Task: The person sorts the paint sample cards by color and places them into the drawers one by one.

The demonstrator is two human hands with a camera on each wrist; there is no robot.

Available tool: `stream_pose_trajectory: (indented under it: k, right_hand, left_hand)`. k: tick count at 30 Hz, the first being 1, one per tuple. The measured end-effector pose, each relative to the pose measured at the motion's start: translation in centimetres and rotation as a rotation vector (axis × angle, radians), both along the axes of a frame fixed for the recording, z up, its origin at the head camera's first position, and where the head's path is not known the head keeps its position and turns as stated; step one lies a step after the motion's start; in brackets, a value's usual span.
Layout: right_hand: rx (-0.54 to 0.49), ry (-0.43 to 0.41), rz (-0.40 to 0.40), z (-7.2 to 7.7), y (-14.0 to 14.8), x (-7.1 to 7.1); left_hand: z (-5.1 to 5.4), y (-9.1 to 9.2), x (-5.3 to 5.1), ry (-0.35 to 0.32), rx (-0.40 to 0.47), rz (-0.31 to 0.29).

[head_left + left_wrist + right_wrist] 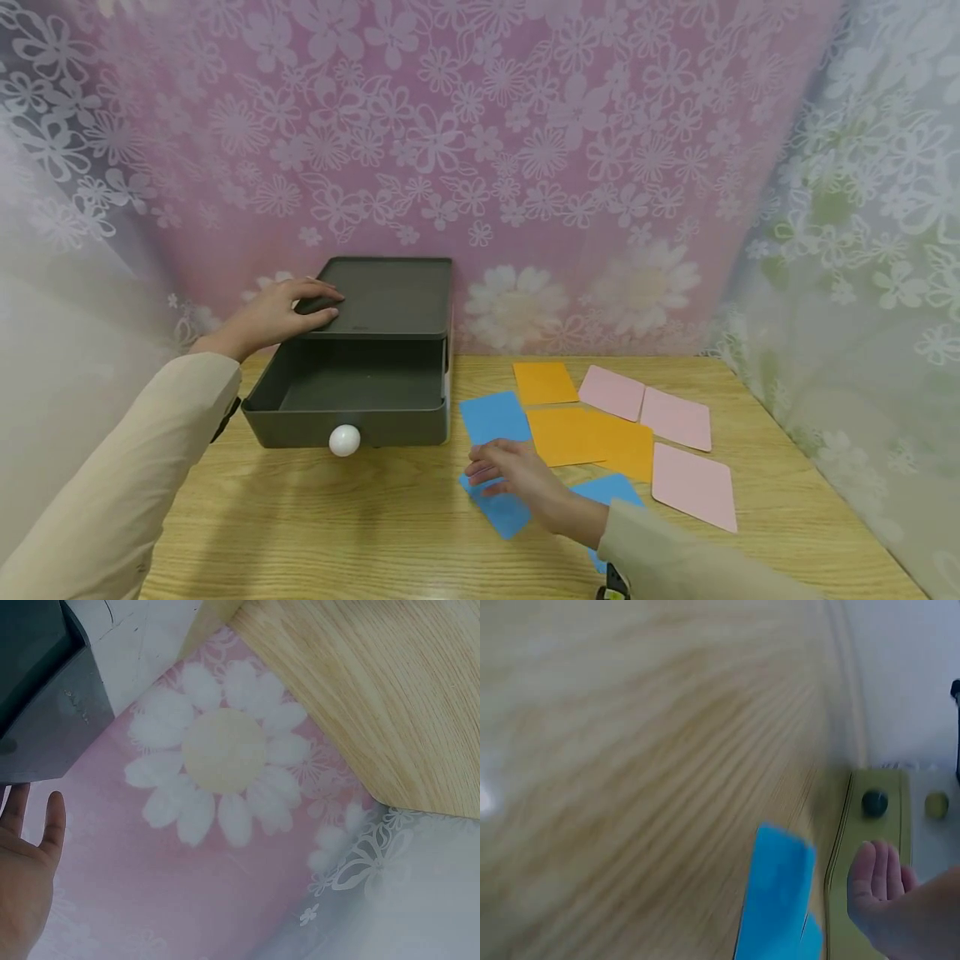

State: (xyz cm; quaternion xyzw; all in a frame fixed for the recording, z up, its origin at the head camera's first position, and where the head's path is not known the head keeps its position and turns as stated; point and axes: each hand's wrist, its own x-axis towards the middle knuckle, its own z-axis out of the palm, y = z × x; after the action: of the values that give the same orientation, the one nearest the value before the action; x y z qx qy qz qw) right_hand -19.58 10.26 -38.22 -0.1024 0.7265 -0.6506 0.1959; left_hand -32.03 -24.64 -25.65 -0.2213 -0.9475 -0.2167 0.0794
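My left hand [281,312] rests on the left edge of the dark grey top [390,296] of a drawer box. Its drawer [405,427] is pulled out with nothing inside, and a white round knob [345,441] is on the front. To the right, my right hand [525,483] is over a blue card [508,518], partly covering it, fingers loosely bent. In the right wrist view that hand [881,900] shows nothing between its fingers. Another blue card [491,417] lies just beyond; a third blue card [611,487] is partly under the wrist.
Several orange cards [562,437], some overlapping, lie right of the blue ones. Further right are pink cards [693,487]. A wooden table [315,533] carries everything. Flowered cloth [480,150] hangs behind and at the right side.
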Motion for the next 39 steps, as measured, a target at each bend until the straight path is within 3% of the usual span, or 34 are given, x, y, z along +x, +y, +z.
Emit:
stream_pose_trajectory:
  k: [8, 15, 20, 29, 39]
  right_hand:
    - [0.405, 0.385, -0.147, -1.3, 3.3, -1.5]
    - [0.609, 0.586, -0.102, -2.4, 4.3, -2.0]
    - [0.718, 0.626, -0.080, -3.2, 4.3, -2.2]
    - [0.876, 0.594, -0.056, -3.6, 3.5, -1.6]
    - [0.848, 0.524, -0.114, -3.5, 2.9, -1.5]
  left_hand:
    - [0.4, 0.1, 0.3, -0.012, -0.016, -0.016]
    - [0.4, 0.1, 0.4, -0.020, -0.014, -0.021]
    - [0.2, 0.1, 0.2, -0.025, 0.006, -0.009]
    - [0.2, 0.0, 0.3, -0.030, 0.008, -0.015]
    - [-0.1, -0.1, -0.1, -0.033, 0.016, -0.001]
